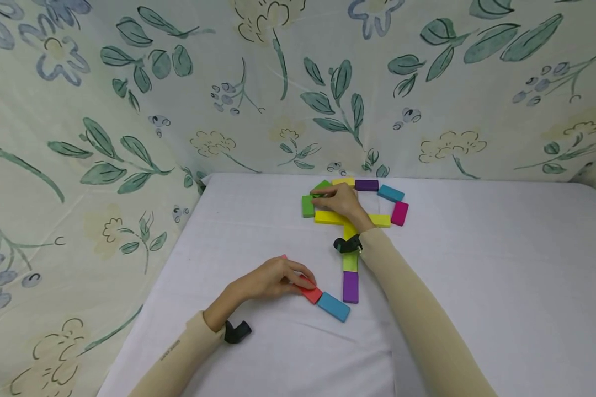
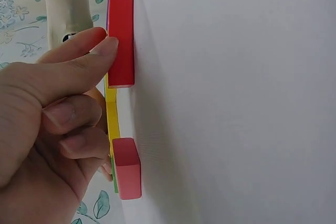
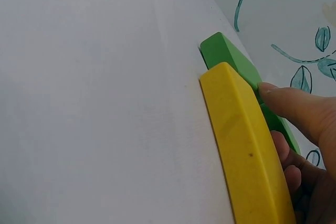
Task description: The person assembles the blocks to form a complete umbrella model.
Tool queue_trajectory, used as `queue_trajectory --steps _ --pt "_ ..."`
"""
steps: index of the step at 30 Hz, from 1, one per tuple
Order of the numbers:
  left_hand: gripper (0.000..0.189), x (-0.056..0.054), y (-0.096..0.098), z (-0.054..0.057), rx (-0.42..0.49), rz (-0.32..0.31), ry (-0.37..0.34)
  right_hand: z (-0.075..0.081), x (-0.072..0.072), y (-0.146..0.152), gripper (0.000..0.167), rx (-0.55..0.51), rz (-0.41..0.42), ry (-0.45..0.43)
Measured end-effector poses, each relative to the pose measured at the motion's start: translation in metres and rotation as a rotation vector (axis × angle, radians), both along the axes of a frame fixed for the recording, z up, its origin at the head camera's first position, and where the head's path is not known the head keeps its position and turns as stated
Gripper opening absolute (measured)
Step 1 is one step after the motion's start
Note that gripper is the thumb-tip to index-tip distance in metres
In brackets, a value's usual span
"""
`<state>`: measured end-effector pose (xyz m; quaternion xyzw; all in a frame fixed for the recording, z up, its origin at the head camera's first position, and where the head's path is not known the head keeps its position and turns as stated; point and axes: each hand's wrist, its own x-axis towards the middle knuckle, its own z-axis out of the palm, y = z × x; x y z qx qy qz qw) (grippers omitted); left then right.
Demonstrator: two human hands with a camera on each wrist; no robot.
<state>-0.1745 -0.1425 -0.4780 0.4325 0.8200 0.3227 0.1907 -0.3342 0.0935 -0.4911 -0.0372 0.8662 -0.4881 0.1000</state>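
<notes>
In the head view, my left hand (image 1: 273, 278) pinches a red block (image 1: 312, 293) between thumb and index finger, the other fingers curled. The red block's end meets a blue block (image 1: 334, 307). A pinkish-red block (image 2: 128, 174) stands apart on the cloth, mostly hidden behind the left hand in the head view. My right hand (image 1: 340, 199) is at the ring's left end, thumb and index finger at two green blocks, the nearer green block (image 1: 308, 207) and the farther green block (image 1: 321, 186). Its thumb touches green beside the long yellow block (image 3: 241, 140); its index fingertip is hidden in the right wrist view.
The ring continues with a yellow block (image 1: 344, 181), a dark purple block (image 1: 366, 185), a blue block (image 1: 390, 193) and a magenta block (image 1: 399, 213). Below it runs a stem with a lime block (image 1: 350, 262) and a purple block (image 1: 350, 287). White cloth (image 1: 491, 264) covers the table.
</notes>
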Motion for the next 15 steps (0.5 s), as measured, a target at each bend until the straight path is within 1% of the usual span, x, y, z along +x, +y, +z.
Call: queue_trajectory --steps 4,7,12,15 --pt "0.027 -0.0001 0.0017 -0.0006 0.003 -0.014 -0.038 0.0003 0.0007 -0.0002 0.03 -0.011 -0.003 -0.01" --pt "0.028 0.0004 0.0025 -0.0003 -0.006 -0.013 -0.057 0.0006 0.001 -0.0005 0.03 -0.012 -0.006 -0.015" --pt "0.03 0.0008 0.0028 0.0012 -0.034 0.017 -0.053 0.0014 0.001 -0.0007 0.03 -0.013 -0.005 -0.012" --pt "0.03 0.0003 0.0033 0.0018 -0.031 0.026 -0.044 0.0013 0.0002 -0.0005 0.031 -0.014 -0.001 -0.009"
